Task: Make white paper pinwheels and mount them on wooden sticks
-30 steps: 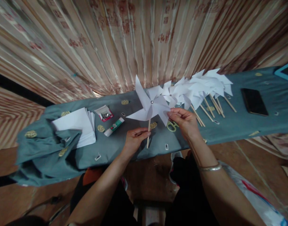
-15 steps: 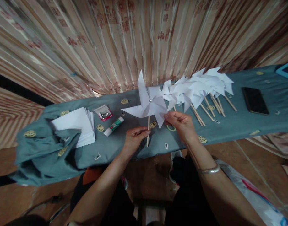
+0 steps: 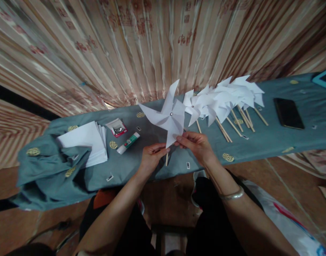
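Note:
A white paper pinwheel stands upright over the cloth, a shiny pin head at its centre. My left hand is closed in a pinch around its wooden stick, low down below the blades. The thumb and fingers of my right hand pinch the edge of a lower blade, just right of the stick. Blades cover most of the stick's upper part. To the right lie several more white pinwheels, overlapping in a row with their sticks toward me.
A grey-green cloth covers the narrow table. On its left lie a stack of white paper, a small pack of metal pins and a glue stick. A phone and a blue-edged tablet lie right. Behind hangs a curtain.
The pinwheel's blades have turned clockwise on the pin. My right hand has moved left and slightly down with a blade, closer to the stick. My left hand keeps its place.

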`<state>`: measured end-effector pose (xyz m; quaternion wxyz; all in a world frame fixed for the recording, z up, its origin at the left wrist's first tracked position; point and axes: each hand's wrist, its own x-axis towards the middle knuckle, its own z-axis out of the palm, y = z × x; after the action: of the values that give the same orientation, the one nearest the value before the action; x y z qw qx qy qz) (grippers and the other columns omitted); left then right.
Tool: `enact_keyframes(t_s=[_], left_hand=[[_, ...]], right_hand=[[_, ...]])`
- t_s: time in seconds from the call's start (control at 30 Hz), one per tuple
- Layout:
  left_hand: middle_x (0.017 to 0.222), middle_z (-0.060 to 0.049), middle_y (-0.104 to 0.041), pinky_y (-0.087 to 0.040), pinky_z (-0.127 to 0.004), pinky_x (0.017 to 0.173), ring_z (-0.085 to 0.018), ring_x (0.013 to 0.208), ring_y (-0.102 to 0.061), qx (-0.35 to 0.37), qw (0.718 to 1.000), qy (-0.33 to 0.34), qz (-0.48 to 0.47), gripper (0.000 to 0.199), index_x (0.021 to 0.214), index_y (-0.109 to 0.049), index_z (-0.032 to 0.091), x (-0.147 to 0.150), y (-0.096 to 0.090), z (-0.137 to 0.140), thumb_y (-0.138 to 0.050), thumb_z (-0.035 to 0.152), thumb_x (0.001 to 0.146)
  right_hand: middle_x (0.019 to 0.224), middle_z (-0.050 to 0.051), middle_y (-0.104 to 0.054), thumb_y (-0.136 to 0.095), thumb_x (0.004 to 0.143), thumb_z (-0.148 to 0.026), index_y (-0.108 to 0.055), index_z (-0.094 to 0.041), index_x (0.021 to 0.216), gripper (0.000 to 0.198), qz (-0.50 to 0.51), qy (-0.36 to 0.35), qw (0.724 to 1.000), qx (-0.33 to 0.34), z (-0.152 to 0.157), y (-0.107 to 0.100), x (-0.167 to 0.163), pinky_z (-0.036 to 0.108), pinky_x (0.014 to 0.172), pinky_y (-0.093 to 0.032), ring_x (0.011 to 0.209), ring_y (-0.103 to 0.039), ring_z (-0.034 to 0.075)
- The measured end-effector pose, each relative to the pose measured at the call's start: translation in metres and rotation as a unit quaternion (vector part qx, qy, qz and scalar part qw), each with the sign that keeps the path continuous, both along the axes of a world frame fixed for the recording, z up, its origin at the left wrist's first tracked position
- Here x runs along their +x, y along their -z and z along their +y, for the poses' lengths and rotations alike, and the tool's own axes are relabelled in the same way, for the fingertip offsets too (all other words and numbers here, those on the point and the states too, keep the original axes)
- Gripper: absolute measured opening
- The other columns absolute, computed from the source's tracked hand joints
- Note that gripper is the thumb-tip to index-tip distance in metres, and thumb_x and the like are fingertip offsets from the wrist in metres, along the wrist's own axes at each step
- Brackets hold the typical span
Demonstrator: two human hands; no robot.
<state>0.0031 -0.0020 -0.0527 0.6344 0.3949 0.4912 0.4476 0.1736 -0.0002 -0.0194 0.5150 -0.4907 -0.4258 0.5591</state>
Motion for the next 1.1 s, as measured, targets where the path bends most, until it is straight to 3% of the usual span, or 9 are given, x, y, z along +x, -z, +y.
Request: enact_keyframes(t_s=[0.2,0.4,0.53,0.63,0.73,0.87,1.0,1.1], left_hand=[[0.081,-0.004,-0.080,-0.054,-0.033,0.080,-0.020,0.077,-0.070,0.003,1.000,0.008,0.008,0.029,0.078,-0.081,0.018,0.001,0.001,-0.001,-0.089,0.033,0.055],[0.082,-0.004,-0.080,-0.054,-0.032,0.083,-0.019,0.078,-0.070,0.004,1.000,0.007,-0.008,0.028,0.077,-0.081,0.020,0.000,-0.003,-0.001,-0.089,0.033,0.054],[0.077,-0.004,-0.079,-0.055,-0.033,0.079,-0.019,0.073,-0.069,-0.016,1.000,-0.004,-0.018,0.032,0.074,-0.081,0.019,0.000,-0.008,0.000,-0.092,0.035,0.048],[0.074,-0.005,-0.078,-0.054,-0.032,0.076,-0.017,0.069,-0.067,-0.043,0.999,0.001,-0.034,0.033,0.071,-0.081,0.018,0.001,-0.011,-0.001,-0.094,0.035,0.046],[0.069,-0.004,-0.076,-0.051,-0.027,0.069,-0.013,0.062,-0.063,-0.064,0.997,0.012,-0.037,0.033,0.072,-0.081,0.017,0.000,-0.013,-0.002,-0.094,0.034,0.046],[0.066,-0.004,-0.074,-0.049,-0.025,0.064,-0.011,0.060,-0.061,-0.075,0.996,0.000,-0.051,0.036,0.072,-0.080,0.016,-0.002,-0.015,0.001,-0.094,0.035,0.046],[0.071,-0.006,-0.075,-0.050,-0.025,0.065,-0.013,0.064,-0.065,-0.083,0.993,-0.027,-0.082,0.040,0.073,-0.080,0.016,-0.003,-0.021,0.006,-0.095,0.037,0.043],[0.070,-0.005,-0.075,-0.050,-0.025,0.066,-0.013,0.064,-0.064,-0.089,0.989,-0.051,-0.109,0.041,0.072,-0.079,0.016,-0.001,-0.025,0.009,-0.096,0.036,0.041]], right_hand=[[0.061,0.000,-0.073,-0.084,0.063,-0.057,-0.070,-0.022,0.060,0.037,-0.019,-0.014,1.000,0.017,0.000,0.007,-0.008,0.025,0.053,-0.049,0.051,-0.056,0.009],[0.062,0.001,-0.073,-0.080,0.066,-0.060,-0.073,-0.023,0.064,0.038,-0.058,-0.023,0.997,0.037,-0.001,0.006,-0.007,0.026,0.055,-0.050,0.053,-0.058,0.011],[0.060,0.000,-0.071,-0.080,0.066,-0.061,-0.072,-0.022,0.063,0.040,-0.075,0.076,0.994,0.036,0.005,0.002,0.013,0.025,0.050,-0.046,0.049,-0.055,0.010],[0.067,0.000,-0.073,-0.083,0.064,-0.057,-0.073,-0.023,0.071,0.036,-0.065,0.177,0.980,0.058,0.012,0.002,0.028,0.025,0.057,-0.050,0.058,-0.062,0.012],[0.076,0.001,-0.076,-0.084,0.065,-0.053,-0.074,-0.023,0.078,0.035,-0.064,0.201,0.974,0.080,0.016,0.004,0.034,0.027,0.065,-0.053,0.069,-0.067,0.014],[0.065,0.000,-0.072,-0.078,0.071,-0.055,-0.073,-0.021,0.070,0.035,-0.095,0.143,0.983,0.058,0.011,0.005,0.026,0.024,0.055,-0.046,0.056,-0.059,0.012],[0.064,0.001,-0.071,-0.077,0.071,-0.059,-0.074,-0.020,0.066,0.039,-0.126,-0.016,0.991,0.050,-0.002,0.005,0.006,0.026,0.057,-0.046,0.059,-0.058,0.013],[0.069,0.001,-0.073,-0.074,0.075,-0.059,-0.076,-0.021,0.073,0.039,-0.149,-0.086,0.984,0.051,-0.009,0.007,-0.009,0.026,0.059,-0.045,0.063,-0.060,0.015]])
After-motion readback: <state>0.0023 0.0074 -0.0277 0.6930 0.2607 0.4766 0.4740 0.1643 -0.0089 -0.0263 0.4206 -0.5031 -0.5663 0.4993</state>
